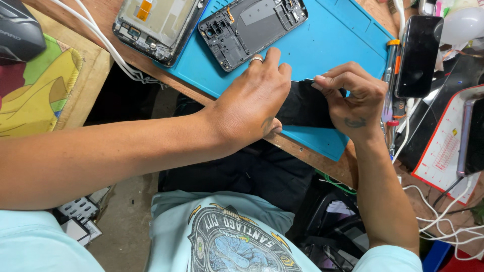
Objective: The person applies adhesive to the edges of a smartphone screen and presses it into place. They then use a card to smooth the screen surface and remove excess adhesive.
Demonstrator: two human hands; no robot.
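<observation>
My left hand (254,100), with a ring on one finger, grips the left side of a flat black rectangular part (305,108) that lies on a blue work mat (327,45). At the part's upper right edge my right hand (350,98) pinches it with fingertips curled. Most of the black part is hidden under both hands. Further back on the mat lies a dark grey phone frame (252,27), and left of it a phone body (154,25) with its inner metal plate exposed.
A black phone (418,55) stands propped at the right, beside screwdrivers (390,75). White cables (108,50) run over the wooden table's edge. A red-and-white gridded mat (446,146) lies far right, a colourful cloth (35,90) at left.
</observation>
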